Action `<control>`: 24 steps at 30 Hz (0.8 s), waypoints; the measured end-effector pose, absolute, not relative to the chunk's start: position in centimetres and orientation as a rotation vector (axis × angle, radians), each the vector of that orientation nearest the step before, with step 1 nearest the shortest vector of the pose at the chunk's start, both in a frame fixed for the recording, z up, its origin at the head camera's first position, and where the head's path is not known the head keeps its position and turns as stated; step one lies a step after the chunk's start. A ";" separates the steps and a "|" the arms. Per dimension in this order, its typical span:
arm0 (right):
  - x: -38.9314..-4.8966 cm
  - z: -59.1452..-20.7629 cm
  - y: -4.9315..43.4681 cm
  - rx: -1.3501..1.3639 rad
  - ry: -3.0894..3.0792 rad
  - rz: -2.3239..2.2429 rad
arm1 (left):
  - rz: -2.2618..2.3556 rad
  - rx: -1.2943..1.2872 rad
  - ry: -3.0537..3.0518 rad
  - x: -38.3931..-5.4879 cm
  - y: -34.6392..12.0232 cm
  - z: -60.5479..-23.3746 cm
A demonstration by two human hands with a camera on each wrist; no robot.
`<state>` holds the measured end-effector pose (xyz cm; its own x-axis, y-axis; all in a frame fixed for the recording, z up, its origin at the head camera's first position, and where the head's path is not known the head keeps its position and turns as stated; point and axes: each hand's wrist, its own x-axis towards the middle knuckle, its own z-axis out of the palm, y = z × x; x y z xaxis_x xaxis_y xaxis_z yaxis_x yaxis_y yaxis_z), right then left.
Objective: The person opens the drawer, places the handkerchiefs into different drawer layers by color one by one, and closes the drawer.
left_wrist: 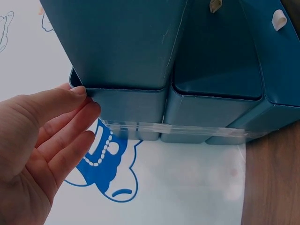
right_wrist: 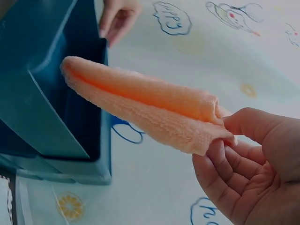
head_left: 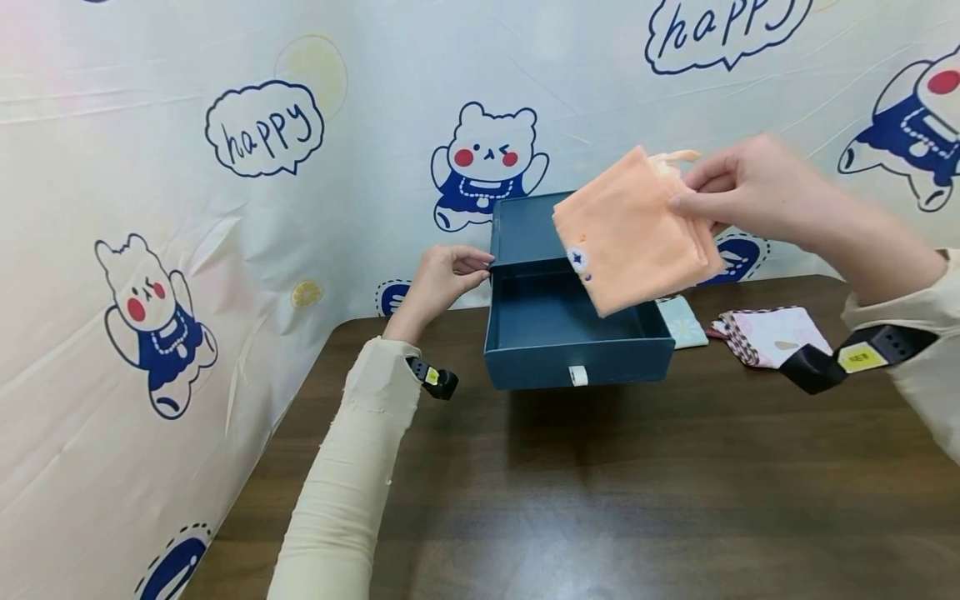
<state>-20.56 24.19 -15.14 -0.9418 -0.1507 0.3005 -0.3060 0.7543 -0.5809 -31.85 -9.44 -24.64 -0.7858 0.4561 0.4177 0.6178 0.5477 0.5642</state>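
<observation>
Tabletop (head_left: pixel 675 483): right hand (head_left: pixel 761 190) pinches orange cloth (head_left: pixel 637 233) near open drawer (head_left: pixel 528 368); left hand (head_left: pixel 441 282) grips cabinet (head_left: pixel 528 232)

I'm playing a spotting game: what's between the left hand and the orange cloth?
The blue drawer unit lies between the left hand and the orange cloth; the head view shows it.

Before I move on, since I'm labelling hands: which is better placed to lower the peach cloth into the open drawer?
Probably the right hand: it pinches the peach cloth near the open drawer, while the left hand holds the edge of the drawer unit.
</observation>
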 end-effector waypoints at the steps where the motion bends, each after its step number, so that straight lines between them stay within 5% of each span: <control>1: -20.6 -15.2 23.8 0.372 -2.720 0.967 | -1.062 -0.902 -2.565 -31.9 -9.4 -24.6; 24: -22.0 -15.1 20.2 0.359 -2.843 1.353 | -1.043 -0.927 -2.574 -32.2 -9.5 -24.5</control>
